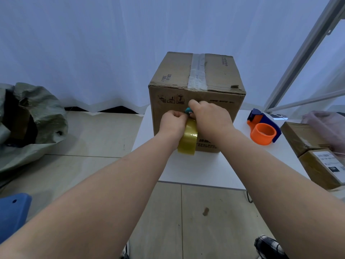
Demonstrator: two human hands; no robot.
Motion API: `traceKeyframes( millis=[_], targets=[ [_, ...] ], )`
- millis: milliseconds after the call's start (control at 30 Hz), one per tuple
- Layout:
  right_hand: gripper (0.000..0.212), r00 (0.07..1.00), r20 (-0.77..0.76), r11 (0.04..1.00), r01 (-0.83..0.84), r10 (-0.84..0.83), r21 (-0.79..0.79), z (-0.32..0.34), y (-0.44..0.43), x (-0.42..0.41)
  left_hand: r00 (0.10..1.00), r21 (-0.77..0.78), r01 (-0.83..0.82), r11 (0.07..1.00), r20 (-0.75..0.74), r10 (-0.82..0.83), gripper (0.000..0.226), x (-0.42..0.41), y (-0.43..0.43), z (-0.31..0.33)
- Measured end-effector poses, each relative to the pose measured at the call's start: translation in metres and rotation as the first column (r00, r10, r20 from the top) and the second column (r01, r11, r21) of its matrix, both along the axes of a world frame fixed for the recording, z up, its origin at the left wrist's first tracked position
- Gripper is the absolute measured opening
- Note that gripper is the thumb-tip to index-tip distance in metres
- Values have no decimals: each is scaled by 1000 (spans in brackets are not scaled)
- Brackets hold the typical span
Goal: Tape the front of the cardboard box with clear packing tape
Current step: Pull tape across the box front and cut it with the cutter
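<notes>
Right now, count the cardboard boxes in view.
3: the big box on the table behind both hands, and two smaller boxes at the right edge. More may sit out of frame.

Far right on the white table [196, 171] sits an orange and blue tape dispenser [263, 128], with two small brown parcels [317, 156] at the right edge. A green sack [37, 116] slumps on the left floor, white curtain [93, 43] behind.

White curtain [93, 43], tiled floor [89, 135]

Brown box [196, 86], yellowish tape roll [187, 140]
</notes>
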State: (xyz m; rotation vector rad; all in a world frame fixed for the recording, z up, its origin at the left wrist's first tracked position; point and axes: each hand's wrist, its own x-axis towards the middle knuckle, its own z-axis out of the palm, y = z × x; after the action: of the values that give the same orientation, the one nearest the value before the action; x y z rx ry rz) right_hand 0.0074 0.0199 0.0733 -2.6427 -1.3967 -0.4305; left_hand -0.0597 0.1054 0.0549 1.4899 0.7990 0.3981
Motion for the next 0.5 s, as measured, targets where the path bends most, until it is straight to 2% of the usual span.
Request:
traceKeyframes(
  millis=[500],
  targets=[
    [13, 997, 75, 998, 26, -22, -51, 8, -8, -1, 1000, 73, 8, 997, -11, -8, 9, 1, 1, -1]
  ],
)
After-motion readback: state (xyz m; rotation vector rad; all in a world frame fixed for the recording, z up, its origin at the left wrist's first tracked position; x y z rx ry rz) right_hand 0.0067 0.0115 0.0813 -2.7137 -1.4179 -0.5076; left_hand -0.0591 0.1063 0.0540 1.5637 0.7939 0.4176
